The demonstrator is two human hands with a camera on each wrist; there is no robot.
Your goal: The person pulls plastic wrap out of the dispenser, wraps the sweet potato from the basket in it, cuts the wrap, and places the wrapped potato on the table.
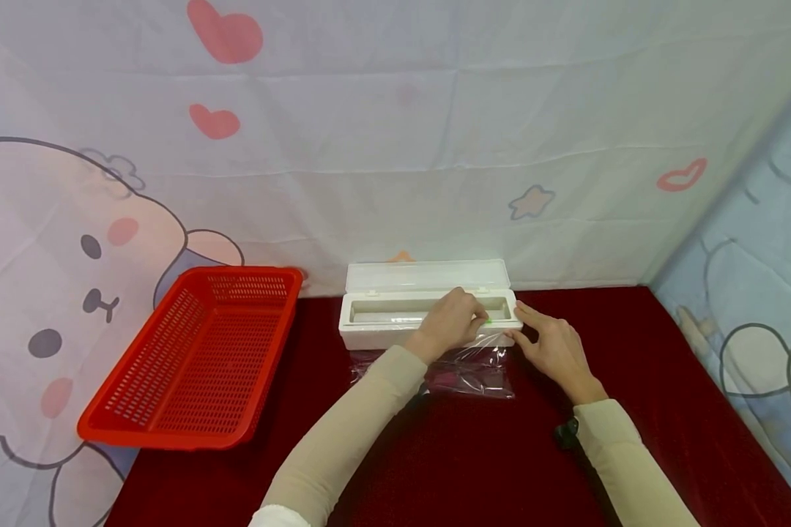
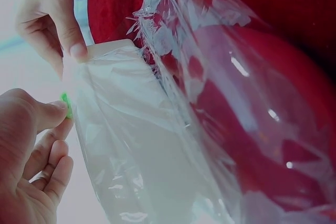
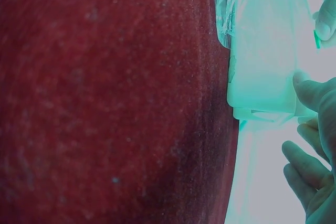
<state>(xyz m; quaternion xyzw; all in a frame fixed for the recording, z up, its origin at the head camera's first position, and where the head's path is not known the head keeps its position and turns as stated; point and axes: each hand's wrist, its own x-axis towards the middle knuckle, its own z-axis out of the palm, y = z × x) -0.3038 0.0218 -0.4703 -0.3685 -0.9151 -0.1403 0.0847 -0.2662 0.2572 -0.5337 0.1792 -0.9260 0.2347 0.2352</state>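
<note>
A long white cling film dispenser (image 1: pixel 376 337) lies at the back of the table, its lid (image 1: pixel 428 276) raised behind it. Clear cling film (image 1: pixel 474 377) hangs from its front edge and spreads over the red cloth. Between thumb and forefinger, my left hand (image 1: pixel 451 318) pinches a small green slide cutter (image 2: pixel 66 105) at the film's edge, toward the dispenser's right part. My right hand (image 1: pixel 554 351) grips the dispenser's right end, thumb on the front face. In the right wrist view, the other fingers (image 3: pixel 304 166) curve around past that end.
A red plastic basket (image 1: pixel 264 399) with perforated sides stands on the left of the table. Dark red cloth (image 1: pixel 488 461) covers the tabletop. A printed curtain (image 1: pixel 382 146) hangs right behind the dispenser, and another stretch runs along the right side.
</note>
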